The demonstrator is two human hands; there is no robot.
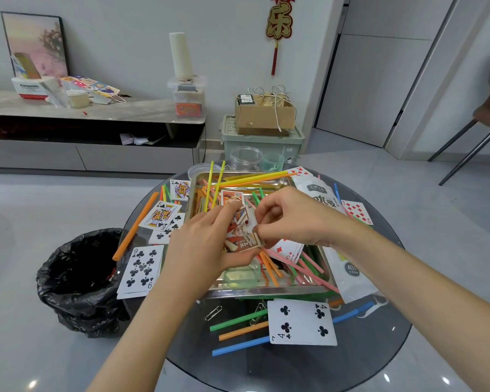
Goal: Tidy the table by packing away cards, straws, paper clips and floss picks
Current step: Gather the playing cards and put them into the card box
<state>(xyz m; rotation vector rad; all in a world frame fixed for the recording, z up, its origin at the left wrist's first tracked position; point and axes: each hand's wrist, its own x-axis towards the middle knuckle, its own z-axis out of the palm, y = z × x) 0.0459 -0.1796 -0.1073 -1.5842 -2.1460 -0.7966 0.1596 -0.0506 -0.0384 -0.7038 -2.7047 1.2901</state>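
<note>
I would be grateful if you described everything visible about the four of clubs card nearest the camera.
The four of clubs is a white, glossy-looking playing card with black pips and corner indices. It lies face up on the round glass table, just in front of the metal tray. A green straw, an orange straw and a blue straw run under its left edge.

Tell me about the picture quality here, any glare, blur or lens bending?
Head view: light is even, shadows soft; small glare spots on the glossy floor at the bottom; the door frame leans from the wide-angle lens; picture cards held by left hand and right hand look slightly soft, the four of clubs sharp.
</note>
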